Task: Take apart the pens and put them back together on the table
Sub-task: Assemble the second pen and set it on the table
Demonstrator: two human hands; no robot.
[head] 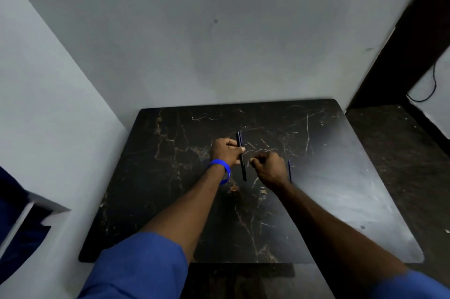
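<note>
My left hand [226, 152], with a blue wristband, is closed around a dark pen [242, 169] that points away from me over the middle of the black marble table [170, 177]. My right hand [269, 167] sits just right of the pen with its fingers curled; whether it pinches a small part is hidden. A thin blue pen piece [289, 171] lies on the table right beside that hand, partly covered by it.
The table stands in a corner, with grey walls [194, 31] behind and to the left. A dark shelf surface [401, 152] adjoins the right edge. A black cable [428, 89] hangs at the far right.
</note>
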